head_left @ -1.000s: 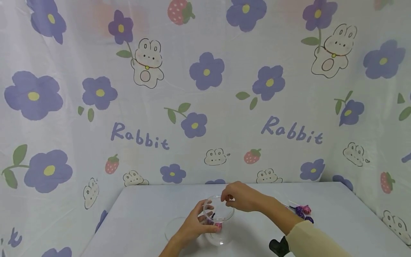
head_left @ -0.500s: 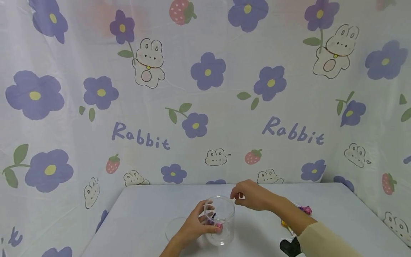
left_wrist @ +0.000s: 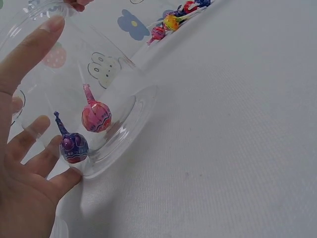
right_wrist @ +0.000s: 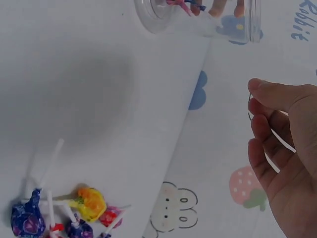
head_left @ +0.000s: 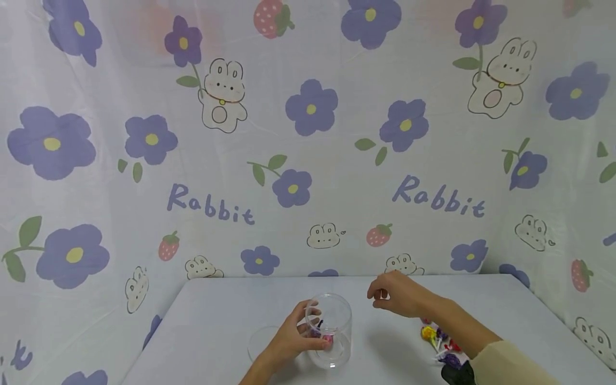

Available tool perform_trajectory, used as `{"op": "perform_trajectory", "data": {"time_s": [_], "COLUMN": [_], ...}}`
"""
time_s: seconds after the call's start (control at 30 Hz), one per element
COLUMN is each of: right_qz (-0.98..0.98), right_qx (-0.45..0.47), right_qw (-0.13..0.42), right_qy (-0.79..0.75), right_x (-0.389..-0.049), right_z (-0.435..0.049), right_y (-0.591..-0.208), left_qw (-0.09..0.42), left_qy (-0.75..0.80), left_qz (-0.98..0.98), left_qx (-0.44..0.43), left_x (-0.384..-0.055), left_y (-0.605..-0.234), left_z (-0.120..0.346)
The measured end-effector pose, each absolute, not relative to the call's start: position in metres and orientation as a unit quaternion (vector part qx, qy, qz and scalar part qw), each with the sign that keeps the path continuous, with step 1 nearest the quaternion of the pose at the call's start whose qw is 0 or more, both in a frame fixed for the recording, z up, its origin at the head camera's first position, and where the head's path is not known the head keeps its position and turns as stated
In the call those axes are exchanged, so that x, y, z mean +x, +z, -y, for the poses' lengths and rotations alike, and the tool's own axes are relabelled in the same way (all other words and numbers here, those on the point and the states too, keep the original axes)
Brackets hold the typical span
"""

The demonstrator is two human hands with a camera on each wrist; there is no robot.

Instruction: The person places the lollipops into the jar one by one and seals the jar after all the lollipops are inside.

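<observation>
A clear round jar [head_left: 339,326] stands on the white table, and my left hand [head_left: 290,338] grips its left side with the fingers around it. At the jar's bottom lie a pink lollipop [left_wrist: 96,116] and a purple lollipop [left_wrist: 74,147], their sticks hard to make out through the plastic. My right hand [head_left: 399,294] hovers to the right of the jar, apart from it. In the right wrist view its fingers [right_wrist: 265,131] are loosely curled and hold nothing.
Wrapped lollipops lie in a group at the right, among them a yellow lollipop [right_wrist: 90,203] and a purple-wrapped lollipop [right_wrist: 28,220]. My right forearm partly covers them in the head view. A clear round disc [head_left: 255,342] lies left of the jar. A black object [head_left: 457,374] shows beside my right sleeve.
My right hand has moved from over the jar's rim away to the right. More of the lollipop group now shows beside the forearm. The left hand and the jar have stayed in place.
</observation>
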State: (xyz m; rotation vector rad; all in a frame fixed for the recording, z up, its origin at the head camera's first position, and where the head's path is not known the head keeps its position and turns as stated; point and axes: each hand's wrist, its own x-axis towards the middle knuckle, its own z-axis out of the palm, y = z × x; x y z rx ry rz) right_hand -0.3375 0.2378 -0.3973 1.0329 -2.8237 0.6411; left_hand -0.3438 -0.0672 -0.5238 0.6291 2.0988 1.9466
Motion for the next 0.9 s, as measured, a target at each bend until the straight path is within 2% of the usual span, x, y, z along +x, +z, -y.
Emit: {"op": "perform_trajectory", "data": {"time_s": [0.33, 0.6, 0.9], "right_qz": [0.919, 0.931, 0.946], "right_qx": [0.316, 0.253, 0.213], "right_qw": [0.029, 0.001, 0.013], "right_qy": [0.234, 0.262, 0.243], "right_x": [-0.335, -0.324, -0.318], "right_z": [-0.28, -0.313, -0.345], "right_y": [-0.411, -0.419, -0.431], "left_qw": [0.108, 0.105, 0.104], "left_qy": [0.667, 0.658, 0.661], "left_qz": [-0.706, -0.715, -0.712], "left_qx": [0.212, 0.21, 0.213], "left_x": [-0.342, -0.343, -0.344], "left_y": [-0.522, -0.521, -0.524], "left_z": [0.066, 0.066, 0.067]}}
